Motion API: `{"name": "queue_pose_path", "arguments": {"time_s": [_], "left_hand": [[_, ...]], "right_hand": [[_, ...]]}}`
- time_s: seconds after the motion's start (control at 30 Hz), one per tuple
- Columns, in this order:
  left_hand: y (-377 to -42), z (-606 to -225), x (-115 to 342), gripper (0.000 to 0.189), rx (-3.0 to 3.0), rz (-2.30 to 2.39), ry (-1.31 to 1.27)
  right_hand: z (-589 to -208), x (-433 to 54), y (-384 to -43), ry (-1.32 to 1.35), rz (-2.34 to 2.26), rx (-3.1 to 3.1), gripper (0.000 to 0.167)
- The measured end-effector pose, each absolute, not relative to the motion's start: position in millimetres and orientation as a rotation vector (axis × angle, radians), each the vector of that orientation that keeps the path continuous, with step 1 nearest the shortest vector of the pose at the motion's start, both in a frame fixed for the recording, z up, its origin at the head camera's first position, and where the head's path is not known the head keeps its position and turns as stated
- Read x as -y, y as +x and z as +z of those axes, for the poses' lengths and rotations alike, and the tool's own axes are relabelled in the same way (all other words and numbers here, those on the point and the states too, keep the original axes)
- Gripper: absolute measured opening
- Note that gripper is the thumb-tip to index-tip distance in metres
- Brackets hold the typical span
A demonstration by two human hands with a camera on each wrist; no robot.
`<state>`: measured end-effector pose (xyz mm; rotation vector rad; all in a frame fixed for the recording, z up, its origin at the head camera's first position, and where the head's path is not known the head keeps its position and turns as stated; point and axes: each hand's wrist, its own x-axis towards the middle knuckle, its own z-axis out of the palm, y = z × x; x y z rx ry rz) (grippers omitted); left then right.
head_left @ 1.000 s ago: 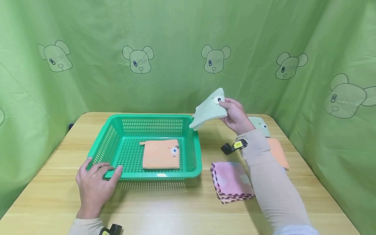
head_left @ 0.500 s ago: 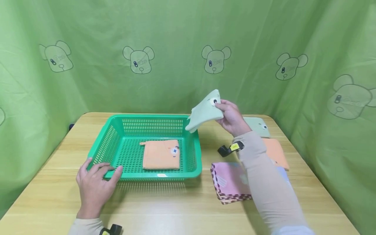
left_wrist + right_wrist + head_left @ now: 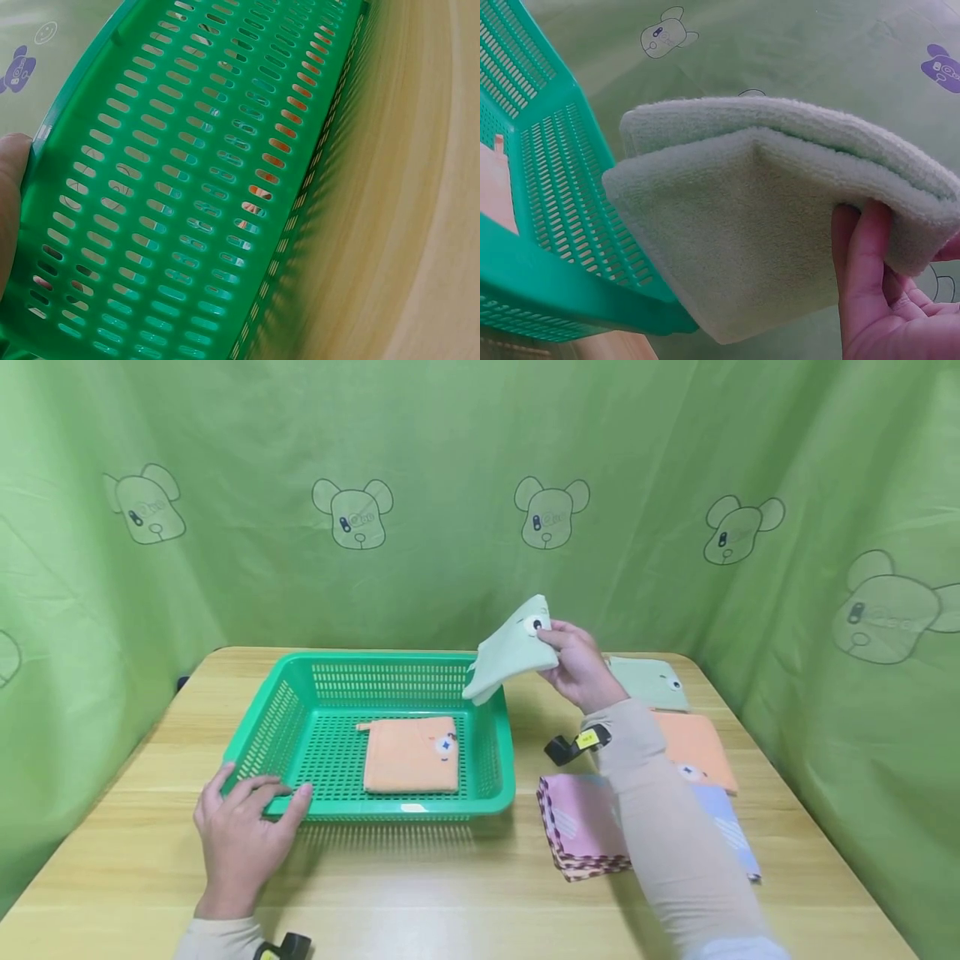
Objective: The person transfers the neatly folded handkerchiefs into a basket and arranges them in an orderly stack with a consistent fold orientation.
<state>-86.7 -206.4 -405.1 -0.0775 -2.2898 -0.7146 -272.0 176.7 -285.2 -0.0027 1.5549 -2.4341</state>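
Observation:
My right hand point(image 3: 581, 668) pinches a folded pale green towel point(image 3: 513, 647) with an eye motif at its corner. The towel is held above the right rim of the green plastic basket point(image 3: 504, 752), tilted, its far end over the inside. In the right wrist view the towel's fold point(image 3: 727, 217) shows, with fingers beneath it. My left hand point(image 3: 243, 835) grips the basket's near-left rim; in the left wrist view the thumb point(image 3: 11, 187) lies against the rim. Inside the basket, a folded orange towel point(image 3: 411, 756) lies flat toward the right.
Right of the basket on the wooden table point(image 3: 420, 902) lie another pale green towel point(image 3: 647, 683), an orange towel point(image 3: 693, 747), a blue towel point(image 3: 727, 827) and a pink checked-edge cloth point(image 3: 581, 822). My right forearm covers some partly. A green curtain point(image 3: 450, 577) surrounds the table.
My right hand has moved left and slightly down with the pale green towel, bringing it over the basket's right rim. The left hand and basket have stayed put.

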Motion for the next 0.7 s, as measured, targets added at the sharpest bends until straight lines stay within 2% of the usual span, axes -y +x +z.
{"name": "queue_pose_path", "arguments": {"time_s": [0.7], "left_hand": [[-87,-404,207,0.036,2.304,-0.729,-0.067]], "right_hand": [[-289,-162,-269,-0.04,-2.426,-1.539,0.05]]}}
